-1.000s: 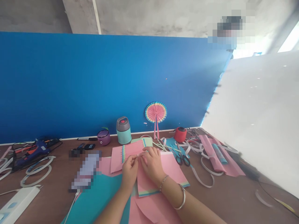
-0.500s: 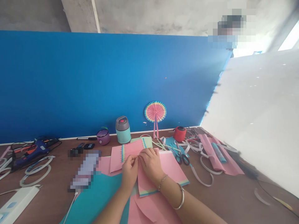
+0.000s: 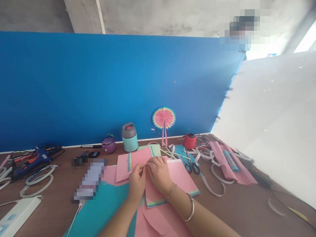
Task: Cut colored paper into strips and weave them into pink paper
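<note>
My left hand [image 3: 137, 180] is closed in a pinch at the left edge of a pink sheet of paper [image 3: 181, 179] with yellow and blue bands along its near edge. Close beside it, my right hand [image 3: 160, 172] bends its fingers down over the same sheet, fingertips meeting the left hand's pinch; the exact spot they grip is hidden. Just behind lies a pleated pink paper [image 3: 141, 158] with blue and yellow stripes. More pink paper [image 3: 163, 220] and a teal sheet [image 3: 106, 204] spread beneath my forearms.
A round paper fan [image 3: 164, 118] stands against the blue partition [image 3: 98, 82]. Scissors [image 3: 192, 166], paper strips [image 3: 218, 179] and a red container [image 3: 190, 141] lie to the right. Leftward are a phone [image 3: 91, 179], a teal jar [image 3: 130, 141], a glue gun [image 3: 37, 161] and a power strip [image 3: 19, 214].
Both hands keep the same pinch on the pink paper. The whole view has shifted very slightly; nothing else visibly differs.
</note>
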Demonstrator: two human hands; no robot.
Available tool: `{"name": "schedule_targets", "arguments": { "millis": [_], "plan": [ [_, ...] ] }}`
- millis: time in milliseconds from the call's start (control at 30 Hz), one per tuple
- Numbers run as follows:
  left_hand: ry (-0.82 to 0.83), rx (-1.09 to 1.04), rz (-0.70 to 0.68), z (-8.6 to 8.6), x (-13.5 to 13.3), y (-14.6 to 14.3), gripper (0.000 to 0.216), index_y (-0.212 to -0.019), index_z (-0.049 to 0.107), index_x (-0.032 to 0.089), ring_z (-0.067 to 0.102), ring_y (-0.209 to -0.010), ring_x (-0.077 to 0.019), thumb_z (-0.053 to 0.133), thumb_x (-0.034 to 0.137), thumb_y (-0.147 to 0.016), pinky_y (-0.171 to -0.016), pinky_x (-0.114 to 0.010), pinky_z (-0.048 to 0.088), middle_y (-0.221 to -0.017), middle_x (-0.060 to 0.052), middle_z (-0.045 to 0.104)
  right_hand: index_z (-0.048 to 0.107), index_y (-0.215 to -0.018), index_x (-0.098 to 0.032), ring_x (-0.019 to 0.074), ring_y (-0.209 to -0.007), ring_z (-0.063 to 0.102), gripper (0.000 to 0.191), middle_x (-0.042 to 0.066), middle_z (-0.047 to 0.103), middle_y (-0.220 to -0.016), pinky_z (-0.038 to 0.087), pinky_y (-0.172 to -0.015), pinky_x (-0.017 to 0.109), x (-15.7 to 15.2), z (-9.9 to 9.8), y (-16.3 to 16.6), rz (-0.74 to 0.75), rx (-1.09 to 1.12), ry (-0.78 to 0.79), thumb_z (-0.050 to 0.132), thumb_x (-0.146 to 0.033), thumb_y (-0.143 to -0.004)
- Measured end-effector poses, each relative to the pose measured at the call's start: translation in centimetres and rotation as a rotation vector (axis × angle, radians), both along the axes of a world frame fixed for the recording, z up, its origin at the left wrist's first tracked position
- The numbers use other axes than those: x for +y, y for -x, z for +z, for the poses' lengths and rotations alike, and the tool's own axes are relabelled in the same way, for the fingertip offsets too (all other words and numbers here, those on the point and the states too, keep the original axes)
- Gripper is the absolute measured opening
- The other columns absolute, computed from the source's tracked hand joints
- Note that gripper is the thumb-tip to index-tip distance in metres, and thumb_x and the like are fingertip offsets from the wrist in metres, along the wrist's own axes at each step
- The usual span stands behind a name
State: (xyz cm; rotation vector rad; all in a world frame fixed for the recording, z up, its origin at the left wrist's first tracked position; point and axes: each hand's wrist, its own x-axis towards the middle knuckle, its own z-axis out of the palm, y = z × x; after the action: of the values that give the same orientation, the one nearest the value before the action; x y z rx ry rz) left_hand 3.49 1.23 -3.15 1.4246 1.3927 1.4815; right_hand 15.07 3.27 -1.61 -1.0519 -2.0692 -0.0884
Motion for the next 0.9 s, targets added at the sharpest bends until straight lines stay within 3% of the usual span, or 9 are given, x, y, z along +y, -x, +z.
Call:
{"name": "schedule_targets", "arguments": {
  "millis": [667, 900],
  "plan": [
    [0.012, 0.03, -0.024, 0.0, -0.07, -0.08, 0.014, -0.079, 0.057, 0.02, 0.063, -0.076, -0.0217, 0.048, 0.03, -0.082, -0.067, -0.031, 0.046, -0.079, -0.006, 0.068, 0.061, -0.079, -0.017, 0.017, -0.081, 0.05, 0.012, 0.004, 0.064, -0.085, 0.031, -0.076, 0.032, 0.3, -0.34, -0.12, 0.009, 0.083, 0.036, 0.052, -0.01, -0.079],
    [0.015, -0.034, -0.009, -0.16, 0.11, -0.03, 0.015, -0.078, 0.058, 0.02, 0.062, -0.073, -0.0203, 0.052, 0.033, -0.079, -0.066, -0.029, 0.045, -0.075, -0.004, 0.067, 0.061, -0.073, -0.018, 0.0173, -0.079, 0.051, 0.01, 0.003, 0.064, -0.082, 0.032, -0.075, 0.031, 0.28, 0.15, -0.15, -0.056, 0.178, 0.119, 0.052, -0.014, -0.078]
  ]
}}
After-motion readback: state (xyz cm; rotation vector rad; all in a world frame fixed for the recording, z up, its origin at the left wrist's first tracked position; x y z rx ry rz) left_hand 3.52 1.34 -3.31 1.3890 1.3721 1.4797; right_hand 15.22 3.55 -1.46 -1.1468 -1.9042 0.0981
